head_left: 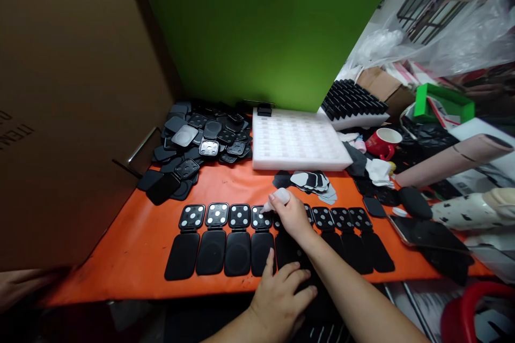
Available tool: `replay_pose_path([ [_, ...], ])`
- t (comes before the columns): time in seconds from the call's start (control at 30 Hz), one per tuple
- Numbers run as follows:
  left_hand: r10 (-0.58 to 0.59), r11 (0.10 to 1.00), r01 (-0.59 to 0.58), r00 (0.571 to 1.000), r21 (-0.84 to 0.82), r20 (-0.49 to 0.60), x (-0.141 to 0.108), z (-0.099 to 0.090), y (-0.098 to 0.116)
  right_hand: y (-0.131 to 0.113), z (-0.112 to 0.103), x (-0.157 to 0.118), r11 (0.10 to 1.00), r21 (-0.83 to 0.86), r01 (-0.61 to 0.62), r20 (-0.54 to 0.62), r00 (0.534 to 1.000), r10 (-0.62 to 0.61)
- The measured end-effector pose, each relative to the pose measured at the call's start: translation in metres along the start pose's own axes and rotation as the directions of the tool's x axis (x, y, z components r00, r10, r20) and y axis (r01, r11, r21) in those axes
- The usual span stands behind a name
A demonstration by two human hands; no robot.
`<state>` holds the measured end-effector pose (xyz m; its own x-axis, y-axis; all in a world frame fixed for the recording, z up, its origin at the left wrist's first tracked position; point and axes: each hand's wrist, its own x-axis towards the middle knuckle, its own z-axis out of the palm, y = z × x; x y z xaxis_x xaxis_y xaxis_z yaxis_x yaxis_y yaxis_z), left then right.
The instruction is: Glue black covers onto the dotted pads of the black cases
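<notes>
Over a dotted panel [260,219], the right grip [293,215] is pinching a bottle [282,194], probably dispensing and next needing steady aim, the left grip [282,293] lying spread, seemingly empty

Reads "ITEM" in dark, slanted capitals on the box [80,91], well to the left of the grip of the right hand [293,215] and higher in view. Shows more print [5,116] on the same box, just above that word and even farther left of the grip, cut by the edge, too partial to read.
</notes>
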<state>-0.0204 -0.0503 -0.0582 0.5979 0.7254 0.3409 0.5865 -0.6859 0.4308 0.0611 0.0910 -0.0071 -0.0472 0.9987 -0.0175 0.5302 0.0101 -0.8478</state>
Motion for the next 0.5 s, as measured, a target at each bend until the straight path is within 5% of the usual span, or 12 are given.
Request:
replay_pose_path([
  [0.5,-0.048,0.998,0.049,0.998,-0.038,0.030,0.002,-0.003,0.002,0.005,-0.006,-0.011,0.998,-0.044,0.042,0.032,0.999,-0.040],
])
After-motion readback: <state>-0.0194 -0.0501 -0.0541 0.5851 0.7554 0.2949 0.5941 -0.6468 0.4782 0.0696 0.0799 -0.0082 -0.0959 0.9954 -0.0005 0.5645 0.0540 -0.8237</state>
